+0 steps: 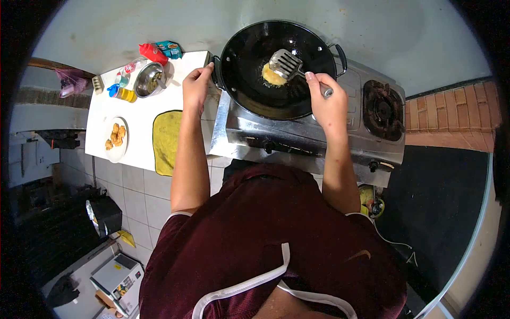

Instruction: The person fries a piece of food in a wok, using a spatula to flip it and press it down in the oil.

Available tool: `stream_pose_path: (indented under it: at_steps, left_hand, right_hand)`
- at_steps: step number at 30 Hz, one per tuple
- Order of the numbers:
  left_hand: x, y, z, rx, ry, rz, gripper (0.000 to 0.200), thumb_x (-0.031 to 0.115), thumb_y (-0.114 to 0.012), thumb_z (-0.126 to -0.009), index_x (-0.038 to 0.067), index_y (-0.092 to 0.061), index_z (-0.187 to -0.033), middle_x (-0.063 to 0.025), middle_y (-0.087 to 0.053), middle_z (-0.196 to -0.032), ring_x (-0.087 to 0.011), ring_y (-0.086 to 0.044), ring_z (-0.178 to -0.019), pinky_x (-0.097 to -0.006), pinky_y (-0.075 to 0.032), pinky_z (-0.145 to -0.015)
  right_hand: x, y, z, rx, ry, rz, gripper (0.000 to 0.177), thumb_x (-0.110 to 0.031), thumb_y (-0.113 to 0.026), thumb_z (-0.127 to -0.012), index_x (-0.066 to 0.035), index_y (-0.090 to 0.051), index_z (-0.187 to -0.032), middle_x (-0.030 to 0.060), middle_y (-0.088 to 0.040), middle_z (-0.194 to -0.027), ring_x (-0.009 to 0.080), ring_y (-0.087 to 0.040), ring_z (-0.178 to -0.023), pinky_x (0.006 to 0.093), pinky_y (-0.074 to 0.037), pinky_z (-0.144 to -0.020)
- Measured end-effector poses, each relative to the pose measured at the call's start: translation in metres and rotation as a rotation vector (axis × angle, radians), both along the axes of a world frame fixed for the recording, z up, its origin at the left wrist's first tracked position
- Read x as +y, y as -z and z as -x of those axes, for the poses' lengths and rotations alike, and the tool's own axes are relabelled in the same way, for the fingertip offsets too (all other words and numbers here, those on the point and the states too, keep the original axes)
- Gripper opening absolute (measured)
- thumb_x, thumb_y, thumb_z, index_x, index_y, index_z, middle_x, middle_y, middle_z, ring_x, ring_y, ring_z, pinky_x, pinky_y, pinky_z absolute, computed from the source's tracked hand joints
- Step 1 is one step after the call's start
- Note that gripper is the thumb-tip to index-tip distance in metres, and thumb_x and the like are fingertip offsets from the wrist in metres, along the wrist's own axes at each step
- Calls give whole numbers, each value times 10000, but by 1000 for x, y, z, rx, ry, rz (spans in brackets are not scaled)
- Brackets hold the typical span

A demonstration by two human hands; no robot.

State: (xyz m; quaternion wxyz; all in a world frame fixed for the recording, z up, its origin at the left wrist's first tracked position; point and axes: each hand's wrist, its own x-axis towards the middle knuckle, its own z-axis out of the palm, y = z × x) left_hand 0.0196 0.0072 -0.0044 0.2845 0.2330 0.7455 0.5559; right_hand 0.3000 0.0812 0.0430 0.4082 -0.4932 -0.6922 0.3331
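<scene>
A black wok (241, 87) sits over the left burner of the stove. My left hand (196, 85) is closed on the wok's left handle (215, 73). In my right hand (328, 101) is a slotted metal spatula (287, 63), its fingers wrapped round the handle. The spatula's blade rests over a yellow piece of frying food (272, 76) near the middle of the wok and covers its upper part. Oil glistens around the food.
Left of the stove, a white table (143, 119) holds a steel bowl (149, 80) with a spoon, a plate (116, 139) of fried pieces, a yellow cloth (167, 141), a red bottle (153, 53) and a yellow bottle (123, 93). A bare burner (383, 109) lies to the right.
</scene>
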Motion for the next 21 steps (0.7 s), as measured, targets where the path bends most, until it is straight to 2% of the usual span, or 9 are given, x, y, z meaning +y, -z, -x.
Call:
stream_pose_path:
  at_steps: [3, 5, 12, 17, 21]
  left_hand:
    - [0, -1, -1, -8, -7, -2, 326, 321, -691, -844, -4, -673, -834, 12, -587, -751, -79, -462, -705, -221, -383, -669]
    - [0, -1, -1, -14, -13, -6, 324, 319, -690, -845, -5, -673, -840, 7, -593, -760, -80, -465, -709, -223, -388, -670]
    - [0, 2, 0, -8, -3, -24, 317, 309, -686, -851, -8, -683, -868, -15, -623, -806, -87, -494, -745, -228, -408, -704]
    - [0, 4, 2, -10, 1, -8, 330, 320, -683, -850, -8, -684, -885, -14, -621, -805, -86, -493, -743, -226, -405, -701]
    - [-1, 2, 1, 5, -1, 0, 339, 331, -681, -849, -7, -682, -880, -5, -607, -788, -85, -481, -732, -225, -399, -688]
  right_hand:
    - [1, 5, 2, 8, -18, -42, 277, -296, -638, -890, -26, -646, -830, 80, -574, -619, 148, -494, -552, 278, -424, -571]
    - [1, 5, 2, -81, -43, -74, 301, -336, -636, -882, -44, -657, -813, 137, -612, -638, 278, -595, -556, 330, -453, -556]
    - [-3, -5, -1, -112, -55, 10, 324, -355, -611, -893, -45, -652, -806, 148, -591, -615, 314, -592, -555, 350, -447, -535]
    - [-1, -1, -4, -171, -37, -71, 354, -361, -565, -915, -40, -610, -773, 182, -583, -641, 396, -580, -623, 399, -444, -548]
    - [0, -2, -5, -161, -52, -93, 332, -332, -567, -915, -37, -587, -765, 195, -584, -657, 422, -572, -662, 428, -442, -559]
